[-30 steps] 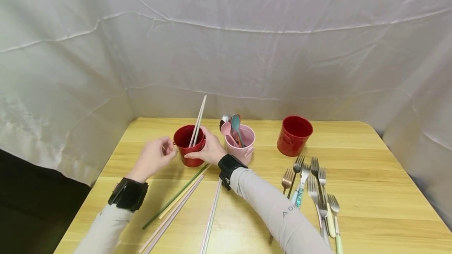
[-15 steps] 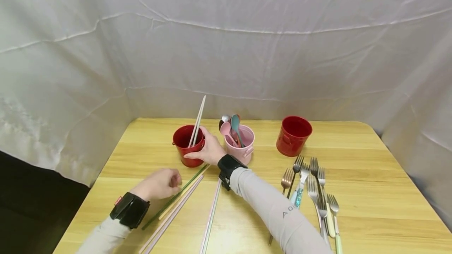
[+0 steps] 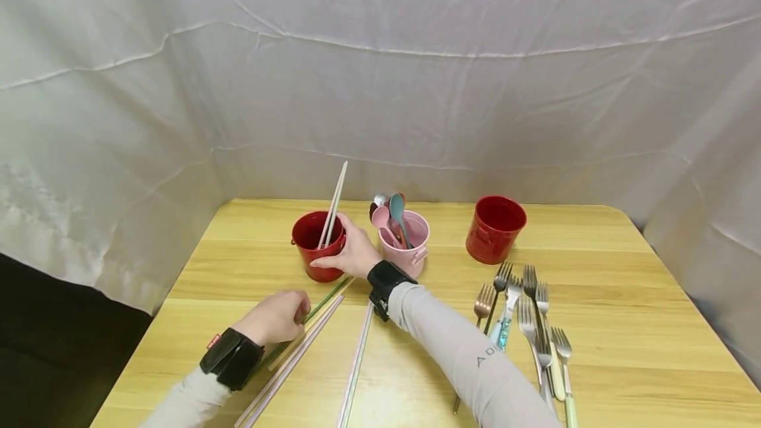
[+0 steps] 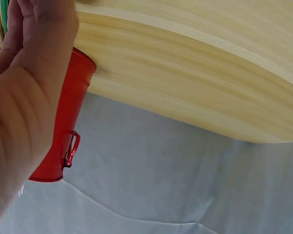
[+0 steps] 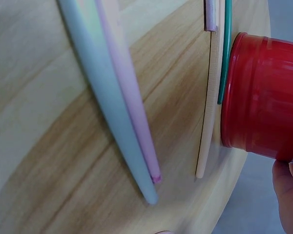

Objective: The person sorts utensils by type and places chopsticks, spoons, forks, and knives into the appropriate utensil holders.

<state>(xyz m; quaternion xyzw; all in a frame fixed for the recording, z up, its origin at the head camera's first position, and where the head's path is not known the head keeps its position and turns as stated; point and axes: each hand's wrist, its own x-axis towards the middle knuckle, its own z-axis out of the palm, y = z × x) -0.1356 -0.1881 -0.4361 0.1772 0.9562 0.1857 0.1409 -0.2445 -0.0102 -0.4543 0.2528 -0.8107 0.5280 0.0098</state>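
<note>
My right hand holds a red bucket by its right side, the thumb across the front. Two pale chopsticks lean upright inside it. In the right wrist view the bucket stands beside a green chopstick. My left hand is low over the table with bent fingers at the green chopstick. Its fingertips are hidden, so a grip cannot be made out. Yellowish chopsticks and pink chopsticks lie alongside. A pink and pale green pair lies farther right.
A pink bucket with several spoons stands right beside my right hand. Farther right is another red bucket. Several forks lie in front of it, partly behind my right sleeve. A grey curtain hangs behind the table.
My left hand has come down from beside the red bucket's left side to the green chopstick, then slightly right. My right hand stays on the bucket.
</note>
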